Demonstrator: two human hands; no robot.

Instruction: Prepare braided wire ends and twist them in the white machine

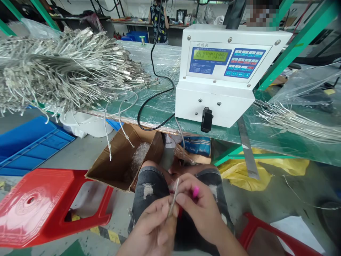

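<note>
Above my lap, both hands are closed around a short length of thin silvery wire [175,192] that points upward. My left hand [157,222] pinches its lower part between thumb and fingers. The fingertips of my right hand [201,208] press on the wire's upper part from the other side. A small bright pink thing [195,192] shows between the fingers of my right hand; its kind is hidden. Beyond the hands, a white wire-twisting machine [218,96] with a lit display and keypad stands on the bench, a black clamp-like part [206,120] on its front.
A large heap of silvery braided wires [71,71] covers the bench's left; another bundle [301,122] lies right. A steel ruler [247,149] juts over the edge. Below are an open cardboard box [106,167], a red stool [39,206] and a blue crate [32,142]. A person [158,23] stands behind.
</note>
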